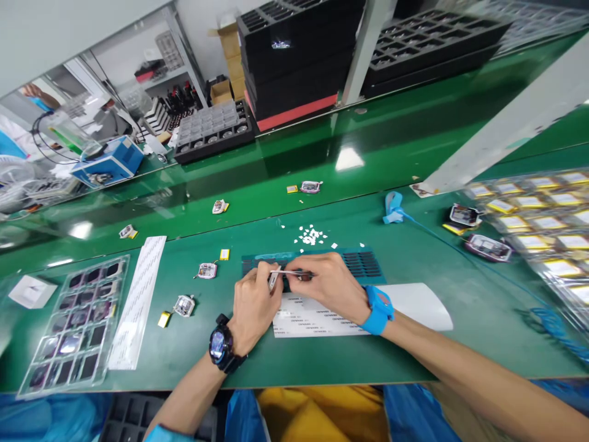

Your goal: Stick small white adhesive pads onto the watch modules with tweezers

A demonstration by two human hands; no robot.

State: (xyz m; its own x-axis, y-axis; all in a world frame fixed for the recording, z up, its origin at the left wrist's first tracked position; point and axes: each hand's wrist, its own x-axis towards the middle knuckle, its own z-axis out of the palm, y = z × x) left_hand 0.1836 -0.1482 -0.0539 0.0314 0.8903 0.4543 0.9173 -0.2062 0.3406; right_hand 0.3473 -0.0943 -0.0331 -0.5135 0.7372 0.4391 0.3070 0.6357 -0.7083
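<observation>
My left hand (257,298), with a black watch on its wrist, pinches a small light-coloured part (274,279). My right hand (334,285), wearing a blue wrist strap (379,310), is closed on thin metal tweezers (291,272) whose tip meets that part. Both hands are over a dark green sheet with rows of black strips (363,265). Under the right wrist lies a white printed sheet (313,316), its right end curling. Small white pieces (310,236) are scattered just beyond the green sheet.
Small devices with yellow batteries (184,306) lie at the left, near a white printed strip (138,301) and a clear tray of dark parts (76,325). At the right are a blue cord clip (392,207), open devices (488,247) and trays of batteries (547,221). Black trays (299,67) stand behind.
</observation>
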